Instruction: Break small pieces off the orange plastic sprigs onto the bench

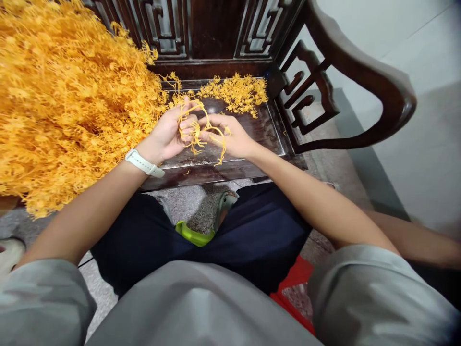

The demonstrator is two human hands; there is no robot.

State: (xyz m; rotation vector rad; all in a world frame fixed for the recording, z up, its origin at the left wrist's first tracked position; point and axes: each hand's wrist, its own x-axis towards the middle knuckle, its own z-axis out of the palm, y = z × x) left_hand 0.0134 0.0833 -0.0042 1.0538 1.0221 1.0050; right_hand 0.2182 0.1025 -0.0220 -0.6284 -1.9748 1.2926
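Observation:
Over the front of the dark wooden bench seat, my left hand and my right hand come together on one yellow plastic flower stem. It has thin curved branches with small spidery tips. The fingers of my left hand are curled around part of it, and my right thumb and fingers pinch it from the other side. Beyond my hands lies a small heap of loose yellow flower pieces on the seat. To the left rises a huge pile of the same yellow stems, close to my left wrist.
The bench's curved armrest stands at the right, and its carved back runs along the far side. Something bright green is between my knees. A red object shows below at the right. Another person's arm reaches in from the right.

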